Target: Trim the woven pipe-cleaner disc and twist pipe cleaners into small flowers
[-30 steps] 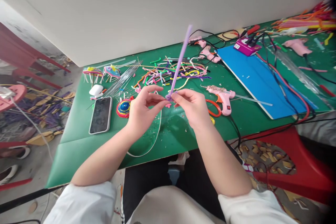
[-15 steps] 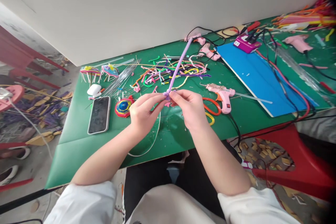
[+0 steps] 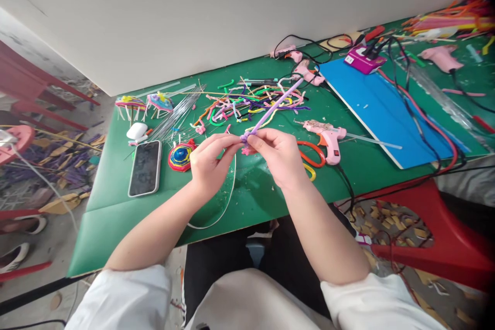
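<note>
Right of the phone (image 3: pixel 145 167), the left hand (image 3: pixel 211 165) and right hand (image 3: pixel 280 157) each hold a pinching grip on the bunched near end of the stem (image 3: pixel 275 107), above the surface (image 3: pixel 116 227). If either pinch slackens, the stem could spring loose; its wire tip could prick a finger.

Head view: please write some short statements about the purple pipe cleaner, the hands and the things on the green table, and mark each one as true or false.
1. The left hand and the right hand both pinch the near end of the purple pipe cleaner. True.
2. The phone lies to the right of the right hand. False: it lies left of the left hand, screen dark.
3. A pink glue gun lies on the green table, right of the right hand. True.
4. The blue board stands upright against the wall. False: it lies flat on the table.
</note>
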Tool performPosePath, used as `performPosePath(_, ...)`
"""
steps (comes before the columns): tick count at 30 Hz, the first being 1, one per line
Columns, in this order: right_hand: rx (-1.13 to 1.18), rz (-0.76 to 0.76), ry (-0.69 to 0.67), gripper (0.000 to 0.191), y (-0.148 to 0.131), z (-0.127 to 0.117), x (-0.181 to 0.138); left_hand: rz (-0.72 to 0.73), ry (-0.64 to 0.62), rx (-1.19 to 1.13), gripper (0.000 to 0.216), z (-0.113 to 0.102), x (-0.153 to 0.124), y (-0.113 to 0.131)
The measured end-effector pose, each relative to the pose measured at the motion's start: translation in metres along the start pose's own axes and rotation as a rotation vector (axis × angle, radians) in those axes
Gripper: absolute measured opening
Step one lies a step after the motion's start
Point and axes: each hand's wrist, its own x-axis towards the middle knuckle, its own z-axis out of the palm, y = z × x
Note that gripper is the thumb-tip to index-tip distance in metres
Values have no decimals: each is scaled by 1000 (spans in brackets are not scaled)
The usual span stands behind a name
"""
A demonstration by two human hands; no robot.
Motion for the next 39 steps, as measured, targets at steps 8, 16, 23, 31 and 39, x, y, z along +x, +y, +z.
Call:
performPosePath(8,-33,-57,20,23,-3,8,-5,-205,10,-169,8,7,-7,-1)
performPosePath(16,-97,-85,29,22,-4,9,-5,-399,-44,-258,8,7,-4,-2)
performPosePath(23,-208,-158,115,23,-1,14,-7,-464,-8,-338,10,11,-9,1)
performPosePath(31,-1,-94,79,17,6,13,-2,-588,-108,-549,13,7,1,-3)
performPosePath(39,-3,-93,154,17,15,19,-3,-458,-28,-376,9,16,-12,-4)
